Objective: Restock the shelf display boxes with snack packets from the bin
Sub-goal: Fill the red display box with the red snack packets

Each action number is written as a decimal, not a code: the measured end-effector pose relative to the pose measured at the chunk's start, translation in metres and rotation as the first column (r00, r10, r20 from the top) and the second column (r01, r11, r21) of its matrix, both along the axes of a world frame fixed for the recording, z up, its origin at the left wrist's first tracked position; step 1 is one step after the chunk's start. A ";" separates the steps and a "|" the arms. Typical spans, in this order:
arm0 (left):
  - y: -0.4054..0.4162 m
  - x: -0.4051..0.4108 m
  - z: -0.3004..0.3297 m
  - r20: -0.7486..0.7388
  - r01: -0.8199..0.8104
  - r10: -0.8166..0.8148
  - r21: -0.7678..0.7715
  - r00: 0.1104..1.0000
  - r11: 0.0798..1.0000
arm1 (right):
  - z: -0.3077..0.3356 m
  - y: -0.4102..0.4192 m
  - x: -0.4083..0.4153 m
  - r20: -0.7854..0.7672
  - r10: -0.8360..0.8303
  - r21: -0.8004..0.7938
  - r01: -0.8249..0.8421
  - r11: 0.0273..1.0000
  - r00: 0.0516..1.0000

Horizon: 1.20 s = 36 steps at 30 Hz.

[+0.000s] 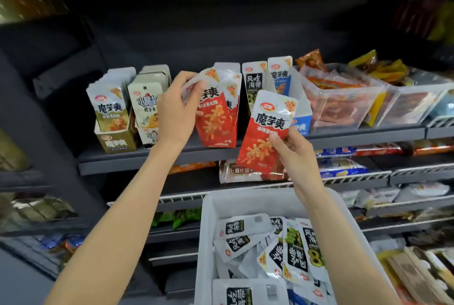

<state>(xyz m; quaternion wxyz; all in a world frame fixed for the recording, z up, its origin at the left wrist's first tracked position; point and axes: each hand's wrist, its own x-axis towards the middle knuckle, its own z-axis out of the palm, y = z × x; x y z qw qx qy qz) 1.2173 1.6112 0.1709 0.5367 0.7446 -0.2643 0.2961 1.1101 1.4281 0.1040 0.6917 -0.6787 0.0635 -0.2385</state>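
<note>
Glossy red packets (264, 132) — flat, crinkled — pinched in both hands (175, 110).

Your dark grey shelf (137, 158) carries upright display boxes: an olive box (115, 141), a cream box (147, 132), a blue box (301, 121), then clear tubs (344, 98).
</note>
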 end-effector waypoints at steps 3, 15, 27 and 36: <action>-0.005 0.010 0.010 0.049 0.009 -0.006 -0.060 0.999 0.998 | 0.018 0.006 0.017 0.051 0.017 -0.015 -0.016 1.000 0.999; -0.001 0.033 -0.027 -0.043 0.067 -0.060 0.175 0.997 0.982 | 0.012 0.010 0.045 0.104 -0.125 0.006 0.125 0.992 0.987; 0.002 0.051 -0.022 -0.238 0.242 -0.214 0.094 0.947 0.966 | 0.013 0.022 0.064 0.202 -0.073 0.211 0.029 0.977 0.977; 0.005 0.061 -0.021 -0.243 0.198 -0.168 0.103 0.955 0.975 | 0.016 0.029 0.087 0.159 -0.111 -0.439 0.171 0.882 0.981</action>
